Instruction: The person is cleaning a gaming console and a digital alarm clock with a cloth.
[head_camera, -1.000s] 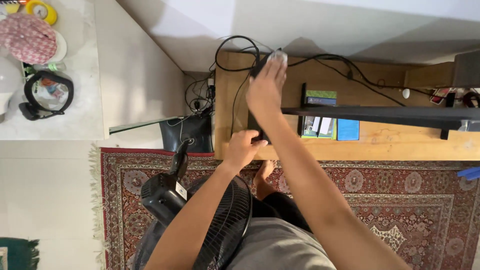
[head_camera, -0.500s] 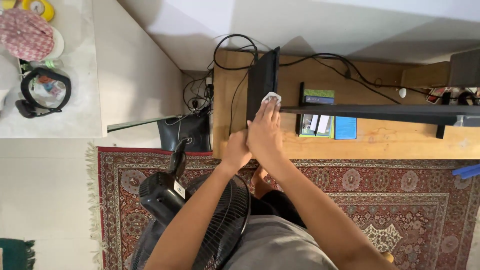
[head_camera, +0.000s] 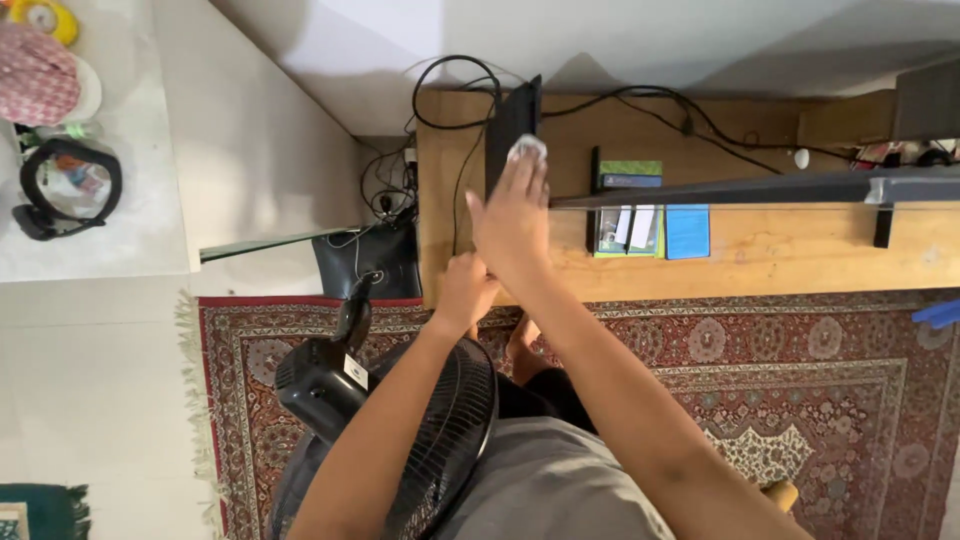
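- A wooden desk (head_camera: 760, 260) against the wall is seen from above, with a patterned red rug (head_camera: 800, 380) below it and a black standing fan (head_camera: 400, 420) at the person's knees.
- A dark flat monitor (head_camera: 760, 188) is shown edge-on across the desk's right half, with a few game cases (head_camera: 628, 205) under it.
- A black console (head_camera: 508, 130), stood upright at the desk's left end among black cables (head_camera: 455, 95), is being wiped along its upper face; the step in hand is judged to be the dusting of that face.
- The right hand (head_camera: 512, 215) is laid flat along the console, fingers straight and close together, a small white cloth (head_camera: 527, 149) pressed under the fingertips.
- The left hand (head_camera: 466, 290) is closed round the console's near end to steady it; how tightly cannot be told.
- For the next move, the cloth would need to be kept pinned under the fingertips and carried on to the far edge, the near end staying braced so the upright case is not tipped.
- Against the picture half a second earlier, the right hand and cloth are found further up the console, after having been drawn down from the far end; the left hand's hold is unchanged.
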